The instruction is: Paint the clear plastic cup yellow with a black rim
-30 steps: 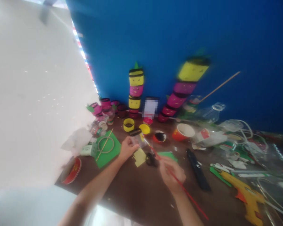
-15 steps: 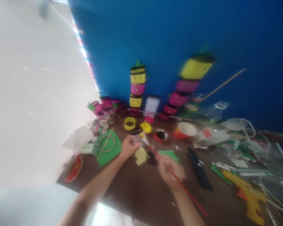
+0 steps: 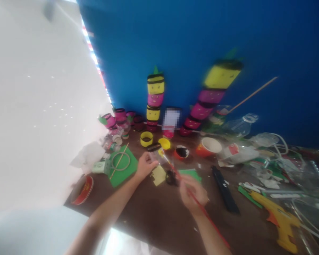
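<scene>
My left hand (image 3: 145, 165) is closed around a small clear plastic jar with a black band (image 3: 156, 153), held just above the brown table (image 3: 159, 219). My right hand (image 3: 192, 193) is closed on a thin red paintbrush (image 3: 199, 205); its tip reaches the jar near my left fingers. Black scissors (image 3: 171, 177) and a pale yellow foam scrap (image 3: 158, 175) lie between my hands. A green foam sheet (image 3: 121, 164) with a ring and a stick on it lies left of my left hand.
Stacked yellow and pink decorated jars (image 3: 154, 99) and a leaning stack (image 3: 211, 97) stand against the blue wall. Paint cups (image 3: 181, 152), an orange bowl (image 3: 207, 147), a black bar (image 3: 224, 189), a yellow glue gun (image 3: 279, 219) and plastic bottles (image 3: 239, 125) crowd the right side. A red-rimmed lid (image 3: 82, 189) sits at left.
My hands have stayed almost still; the right hand and brush shifted slightly. The view has moved a little.
</scene>
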`<control>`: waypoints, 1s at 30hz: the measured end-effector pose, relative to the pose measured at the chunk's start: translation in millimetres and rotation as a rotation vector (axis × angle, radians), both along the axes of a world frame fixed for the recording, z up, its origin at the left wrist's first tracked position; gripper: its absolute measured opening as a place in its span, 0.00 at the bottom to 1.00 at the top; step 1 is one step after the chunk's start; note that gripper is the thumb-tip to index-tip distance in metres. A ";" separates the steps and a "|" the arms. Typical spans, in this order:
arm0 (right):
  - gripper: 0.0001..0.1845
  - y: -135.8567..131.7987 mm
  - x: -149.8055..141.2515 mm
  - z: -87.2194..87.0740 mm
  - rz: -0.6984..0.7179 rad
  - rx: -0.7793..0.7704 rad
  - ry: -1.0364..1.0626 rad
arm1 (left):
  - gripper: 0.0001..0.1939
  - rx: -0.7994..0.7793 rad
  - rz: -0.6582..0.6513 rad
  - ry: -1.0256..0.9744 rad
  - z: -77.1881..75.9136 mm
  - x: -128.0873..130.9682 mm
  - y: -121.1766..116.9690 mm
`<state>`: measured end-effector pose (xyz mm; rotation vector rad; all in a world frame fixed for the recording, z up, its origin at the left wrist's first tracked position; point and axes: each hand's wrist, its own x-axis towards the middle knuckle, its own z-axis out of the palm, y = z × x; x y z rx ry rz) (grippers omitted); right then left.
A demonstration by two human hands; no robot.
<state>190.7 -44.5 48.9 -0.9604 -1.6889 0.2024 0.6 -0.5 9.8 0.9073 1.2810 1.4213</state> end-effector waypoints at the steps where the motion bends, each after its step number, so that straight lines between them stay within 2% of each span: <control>1: 0.04 0.1 -0.6 -0.2 -0.001 0.005 -0.006 | 0.19 -0.002 -0.002 -0.001 0.3 0.2 -0.1; 9: 0.05 2.8 -2.1 -1.2 0.016 0.091 -0.019 | 0.19 -0.006 -0.006 0.011 0.7 0.7 -0.7; 26: 0.08 0.8 -1.6 -2.6 -0.014 0.086 -0.022 | 0.18 0.029 0.007 0.017 -2.8 -1.4 0.3; 30: 0.09 4.0 -0.3 -5.6 -0.065 0.106 -0.043 | 0.24 0.076 -0.028 -0.119 -2.3 -5.5 -0.8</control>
